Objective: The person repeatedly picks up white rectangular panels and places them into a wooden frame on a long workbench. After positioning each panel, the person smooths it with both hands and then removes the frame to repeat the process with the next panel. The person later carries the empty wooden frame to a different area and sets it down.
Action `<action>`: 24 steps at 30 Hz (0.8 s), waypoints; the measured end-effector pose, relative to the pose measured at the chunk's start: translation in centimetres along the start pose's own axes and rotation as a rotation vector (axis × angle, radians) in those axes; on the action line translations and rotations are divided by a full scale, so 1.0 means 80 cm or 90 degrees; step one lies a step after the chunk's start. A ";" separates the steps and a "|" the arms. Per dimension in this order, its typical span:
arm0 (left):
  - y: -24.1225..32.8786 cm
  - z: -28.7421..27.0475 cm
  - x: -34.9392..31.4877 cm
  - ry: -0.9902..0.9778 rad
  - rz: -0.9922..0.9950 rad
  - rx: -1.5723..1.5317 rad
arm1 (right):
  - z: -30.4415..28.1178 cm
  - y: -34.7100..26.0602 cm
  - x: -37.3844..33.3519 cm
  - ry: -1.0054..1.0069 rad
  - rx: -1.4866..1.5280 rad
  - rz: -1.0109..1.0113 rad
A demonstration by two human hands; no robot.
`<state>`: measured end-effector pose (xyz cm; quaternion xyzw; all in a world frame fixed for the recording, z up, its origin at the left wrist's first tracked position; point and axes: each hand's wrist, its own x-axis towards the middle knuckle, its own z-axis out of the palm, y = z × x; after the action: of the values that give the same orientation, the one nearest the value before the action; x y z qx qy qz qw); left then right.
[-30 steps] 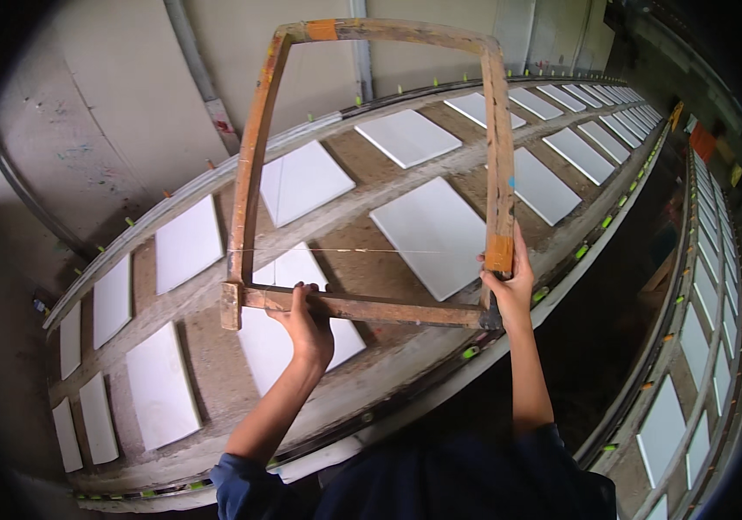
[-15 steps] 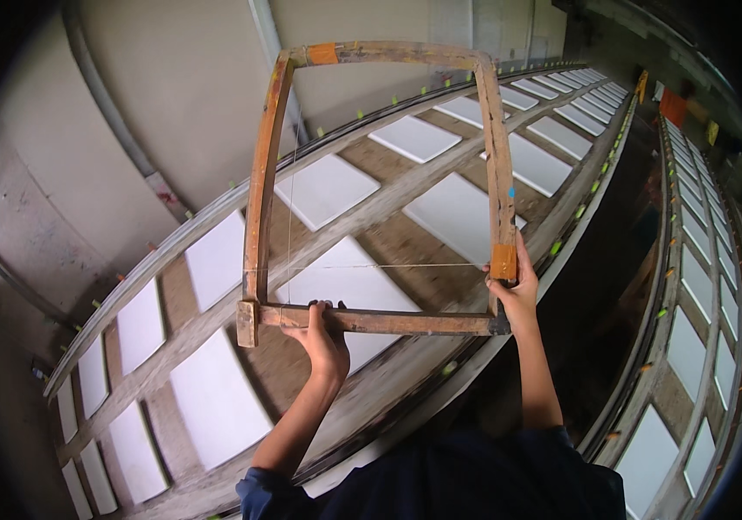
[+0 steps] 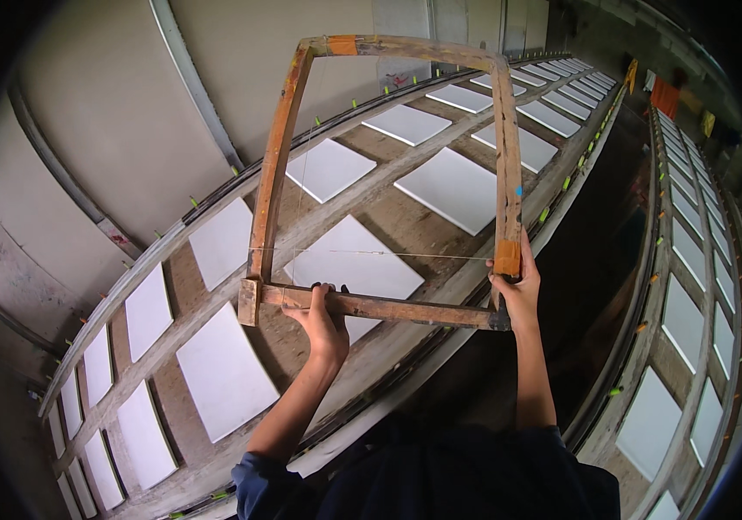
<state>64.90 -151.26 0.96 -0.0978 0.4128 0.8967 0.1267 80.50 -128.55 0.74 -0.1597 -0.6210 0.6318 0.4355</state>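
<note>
A worn wooden frame (image 3: 507, 143) is held up in front of me, tilted over the long table. Thin strings (image 3: 406, 255) cross its opening, one sideways near the bottom and one up the left side. My left hand (image 3: 321, 329) is closed round the lower bar, left of its middle. With thumb and fingers my right hand (image 3: 522, 296) grips the lower right side, at the orange tape (image 3: 507, 257). A small wooden block (image 3: 250, 302) sticks out at the lower left corner. Beneath and through the frame lie flat white panels (image 3: 362, 260), which neither hand touches.
The long table (image 3: 302, 381) curves away to the far right, with rows of white panels and small green clips (image 3: 544, 214) along its edges. A dark aisle (image 3: 592, 347) separates it from a second panel-covered table (image 3: 661, 347). A pale wall (image 3: 284, 22) stands behind.
The frame and both hands sit slightly higher in view, with the frame's top shifted a little right. The tables and wall have shifted in the picture as well. Both grips stay the same.
</note>
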 end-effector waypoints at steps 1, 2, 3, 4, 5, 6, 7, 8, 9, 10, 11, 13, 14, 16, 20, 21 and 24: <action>-0.014 0.010 0.005 0.005 0.007 -0.002 | -0.010 0.002 0.012 0.005 0.007 0.013; -0.029 0.022 0.010 0.005 0.013 -0.008 | -0.023 0.007 0.026 0.002 0.006 0.013; -0.041 0.034 0.014 -0.008 0.015 -0.016 | -0.035 0.013 0.039 0.000 0.005 0.012; -0.052 0.046 0.020 -0.021 0.016 -0.025 | -0.048 0.018 0.054 -0.001 0.003 0.011; -0.067 0.056 0.025 -0.032 0.014 -0.033 | -0.061 0.024 0.067 -0.004 0.000 0.010; -0.081 0.070 0.028 -0.042 0.030 -0.029 | -0.072 0.030 0.081 -0.006 -0.002 0.009; -0.097 0.081 0.035 -0.040 0.025 -0.026 | -0.083 0.036 0.096 -0.008 -0.005 0.008; -0.114 0.091 0.043 -0.037 0.023 -0.024 | -0.094 0.041 0.112 -0.008 0.013 0.004; -0.130 0.103 0.051 -0.034 0.021 -0.022 | -0.109 0.048 0.129 -0.011 0.013 -0.001; -0.145 0.115 0.057 -0.043 0.012 0.007 | -0.124 0.054 0.146 -0.015 0.012 -0.006; -0.160 0.131 0.063 -0.051 -0.006 0.011 | -0.139 0.059 0.167 -0.019 0.011 -0.014; -0.190 0.167 0.074 -0.068 -0.043 0.019 | -0.174 0.075 0.206 -0.024 0.007 -0.023; -0.210 0.188 0.073 -0.049 -0.010 -0.019 | -0.190 0.078 0.223 -0.023 0.004 -0.018; -0.243 0.222 0.090 -0.066 -0.050 -0.025 | -0.224 0.078 0.261 -0.023 -0.006 -0.013; -0.297 0.308 0.099 -0.072 -0.073 -0.019 | -0.290 0.077 0.334 -0.009 -0.017 -0.028; -0.310 0.335 0.098 -0.060 -0.071 -0.018 | -0.307 0.079 0.351 -0.002 -0.020 -0.034; -0.349 0.406 0.095 -0.039 -0.035 -0.006 | -0.362 0.098 0.404 0.005 -0.008 -0.064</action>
<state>63.97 -107.73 -0.36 -0.0825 0.4016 0.8974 0.1633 80.86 -84.48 -0.72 -0.1333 -0.6306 0.6045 0.4682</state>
